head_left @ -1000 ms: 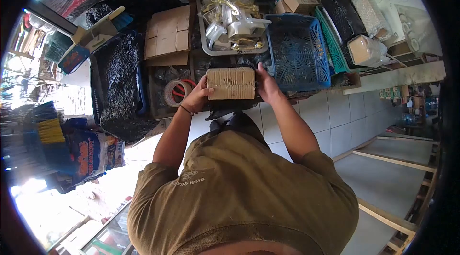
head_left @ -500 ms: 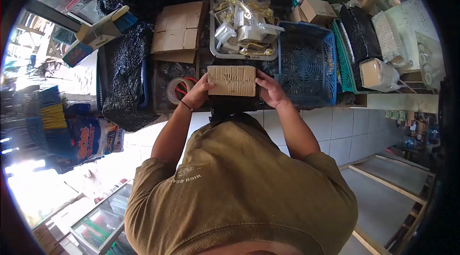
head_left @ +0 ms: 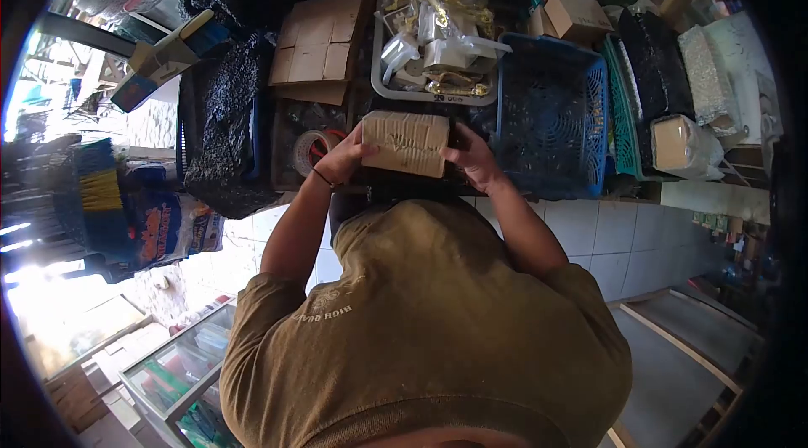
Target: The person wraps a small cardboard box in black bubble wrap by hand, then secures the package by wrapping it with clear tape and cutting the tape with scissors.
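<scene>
I hold a flat brown cardboard box (head_left: 405,142) between both hands in front of my chest, above a cluttered shop counter. My left hand (head_left: 342,159) grips its left end, a dark band on the wrist. My right hand (head_left: 474,159) grips its right end. The box is slightly tilted, its creased top facing up. Just beyond it lies a grey tray (head_left: 378,84) filled with brass fittings and plastic-wrapped white parts.
A blue plastic basket (head_left: 551,116) stands right of the box. Tape rolls (head_left: 310,149) lie left of my left hand. Flattened cardboard (head_left: 311,48), black bagged goods (head_left: 220,124), small cartons (head_left: 576,17) and a glass display case (head_left: 172,364) surround me. White tiled floor lies to the right.
The view has shifted leftward and downward. The box stays in both hands and has tilted slightly, its right end lower than before.
</scene>
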A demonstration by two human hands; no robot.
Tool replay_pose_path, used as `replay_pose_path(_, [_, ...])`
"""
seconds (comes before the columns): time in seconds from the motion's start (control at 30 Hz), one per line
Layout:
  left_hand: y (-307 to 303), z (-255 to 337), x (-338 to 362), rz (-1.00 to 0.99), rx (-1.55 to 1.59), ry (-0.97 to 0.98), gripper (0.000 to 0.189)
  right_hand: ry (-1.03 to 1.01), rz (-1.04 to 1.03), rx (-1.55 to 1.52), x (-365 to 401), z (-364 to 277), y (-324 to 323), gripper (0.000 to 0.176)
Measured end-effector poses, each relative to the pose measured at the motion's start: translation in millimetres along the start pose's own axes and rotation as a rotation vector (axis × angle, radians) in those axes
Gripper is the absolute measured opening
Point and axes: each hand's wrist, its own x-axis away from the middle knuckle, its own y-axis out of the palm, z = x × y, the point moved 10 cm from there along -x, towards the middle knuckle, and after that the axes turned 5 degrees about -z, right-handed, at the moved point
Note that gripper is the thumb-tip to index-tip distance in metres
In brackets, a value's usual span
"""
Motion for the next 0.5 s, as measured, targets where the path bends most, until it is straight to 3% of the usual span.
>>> replay_pose_path(0.1, [-5.0, 1.1, -2.2, -0.028, -0.045, 0.004, 0.084, 0.037, -0.057, 0.139, -4.9, 6.1, -12.6, 0.081])
replay_pose_path(0.17, [-13.5, 0.1, -5.3, -0.039, -0.110, 0.009, 0.089, -0.017, -0.068, 0.603, -8.0, -7.2, -19.3, 0.092])
replay_pose_path(0.27, [-14.4, 5.1, -7.1, -0.050, -0.296, -0.011, 0.099, 0.027, -0.219, 0.737, -7.9, -42.5, 18.3, 0.101])
replay_pose_path(0.5, [-9.9, 17.0, -2.0, -0.067, -0.410, 0.046, 0.109, 0.024, -0.233, 0.983, -10.2, -58.8, 18.8, 0.103])
